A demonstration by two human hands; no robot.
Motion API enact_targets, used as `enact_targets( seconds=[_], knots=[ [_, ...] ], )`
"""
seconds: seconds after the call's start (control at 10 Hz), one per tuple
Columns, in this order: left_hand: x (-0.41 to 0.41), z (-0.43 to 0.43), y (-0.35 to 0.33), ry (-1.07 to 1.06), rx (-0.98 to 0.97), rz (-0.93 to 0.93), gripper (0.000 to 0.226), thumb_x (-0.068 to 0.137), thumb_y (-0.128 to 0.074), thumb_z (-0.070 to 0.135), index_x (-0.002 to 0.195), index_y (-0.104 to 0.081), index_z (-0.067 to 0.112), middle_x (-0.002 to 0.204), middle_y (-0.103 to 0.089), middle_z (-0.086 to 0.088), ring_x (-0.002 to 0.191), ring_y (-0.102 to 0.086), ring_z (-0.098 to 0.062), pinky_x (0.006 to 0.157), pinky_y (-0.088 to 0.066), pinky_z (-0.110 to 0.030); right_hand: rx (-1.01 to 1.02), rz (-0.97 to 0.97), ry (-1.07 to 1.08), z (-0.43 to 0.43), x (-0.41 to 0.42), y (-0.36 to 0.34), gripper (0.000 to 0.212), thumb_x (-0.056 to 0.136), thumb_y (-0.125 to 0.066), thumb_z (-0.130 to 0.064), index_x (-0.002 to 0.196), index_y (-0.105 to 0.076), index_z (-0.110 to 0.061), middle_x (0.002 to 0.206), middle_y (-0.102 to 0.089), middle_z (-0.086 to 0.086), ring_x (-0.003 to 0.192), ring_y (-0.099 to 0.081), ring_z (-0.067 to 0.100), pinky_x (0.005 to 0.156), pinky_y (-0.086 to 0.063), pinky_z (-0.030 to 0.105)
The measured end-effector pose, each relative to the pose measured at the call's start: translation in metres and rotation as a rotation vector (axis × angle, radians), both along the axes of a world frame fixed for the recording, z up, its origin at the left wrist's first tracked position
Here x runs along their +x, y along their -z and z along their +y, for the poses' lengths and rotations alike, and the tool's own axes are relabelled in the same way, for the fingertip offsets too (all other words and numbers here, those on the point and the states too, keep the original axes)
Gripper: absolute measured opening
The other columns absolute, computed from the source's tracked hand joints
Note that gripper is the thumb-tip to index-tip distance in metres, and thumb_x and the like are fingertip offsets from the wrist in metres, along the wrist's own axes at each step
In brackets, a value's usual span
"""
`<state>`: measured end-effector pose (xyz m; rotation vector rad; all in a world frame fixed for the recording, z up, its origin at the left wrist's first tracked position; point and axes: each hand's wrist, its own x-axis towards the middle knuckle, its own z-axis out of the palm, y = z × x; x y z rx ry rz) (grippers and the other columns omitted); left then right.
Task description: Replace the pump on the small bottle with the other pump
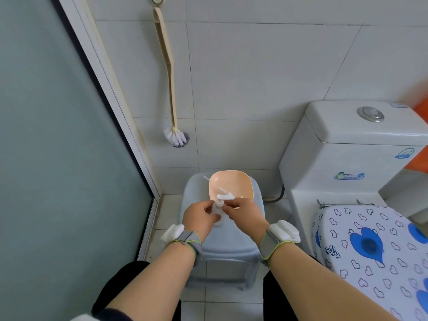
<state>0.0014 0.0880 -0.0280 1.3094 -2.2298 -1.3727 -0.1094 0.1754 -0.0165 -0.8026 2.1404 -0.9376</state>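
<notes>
Bottle (217,210), small, stands on grey stool (231,237), clamped in L hand (199,216). R hand (243,212) pinches white pump (224,196) at bottle neck. Peach bowl (231,181) behind holds 2nd pump w/ tube (206,179).

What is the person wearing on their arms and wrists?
Both forearms are bare, with no sleeves. The left hand and right hand wear no gloves. Each wrist has a grey wristband edged in yellow-green, carrying a rounded white device on its outer side.
</notes>
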Motion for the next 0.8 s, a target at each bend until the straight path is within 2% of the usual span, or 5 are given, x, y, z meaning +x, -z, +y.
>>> enact_targets(
  seconds=[0.2, 0.4, 0.6, 0.7, 0.8],
  knots=[
    [0.002, 0.000, 0.003, -0.014, 0.000, -0.004, 0.032, 0.071, -0.074, 0.012, 0.102, -0.075, 0.021, 0.084, -0.070, 0.002, 0.086, -0.066, -0.021, 0.076, -0.047, -0.026, 0.009, 0.002, -0.005, -0.001, 0.001, 0.003, 0.030, 0.095, -0.057, -0.025, 0.122, -0.070, -0.018, 0.111, -0.072, 0.002, 0.097, -0.065, 0.022, 0.079, -0.046, 0.026],
    [0.000, 0.001, 0.001, 0.010, -0.003, -0.022, 0.030, 0.074, -0.072, 0.011, 0.104, -0.074, 0.014, 0.099, -0.075, -0.006, 0.095, -0.068, -0.025, 0.088, -0.052, -0.038, 0.038, 0.021, 0.001, -0.001, 0.000, 0.004, 0.030, 0.095, -0.055, -0.021, 0.120, -0.068, -0.013, 0.104, -0.072, 0.007, 0.093, -0.065, 0.027, 0.079, -0.050, 0.033],
    [0.002, 0.000, -0.003, 0.044, -0.026, -0.061, 0.027, 0.077, -0.065, 0.008, 0.103, -0.072, 0.010, 0.105, -0.073, -0.008, 0.101, -0.065, -0.027, 0.088, -0.051, -0.035, 0.058, 0.018, 0.010, 0.002, 0.000, 0.003, 0.031, 0.094, -0.047, -0.011, 0.120, -0.063, -0.012, 0.107, -0.069, 0.013, 0.094, -0.063, 0.034, 0.083, -0.053, 0.041],
    [0.003, -0.001, -0.010, 0.032, -0.027, -0.065, 0.010, 0.081, -0.064, 0.012, 0.085, -0.068, 0.021, 0.100, -0.066, -0.009, 0.094, -0.060, -0.028, 0.086, -0.046, -0.032, 0.044, 0.017, 0.011, 0.004, -0.002, -0.002, 0.030, 0.092, -0.048, -0.009, 0.118, -0.063, -0.012, 0.103, -0.067, 0.012, 0.082, -0.059, 0.028, 0.072, -0.048, 0.035],
    [0.005, -0.003, -0.018, -0.015, -0.013, -0.059, 0.035, 0.084, -0.062, 0.021, 0.060, -0.041, 0.034, 0.087, -0.054, -0.002, 0.080, -0.046, -0.023, 0.080, -0.044, -0.033, 0.024, -0.009, 0.074, 0.008, -0.005, -0.010, 0.037, 0.091, -0.050, -0.008, 0.125, -0.061, -0.014, 0.109, -0.066, 0.008, 0.088, -0.059, 0.024, 0.073, -0.048, 0.030]
  ],
)
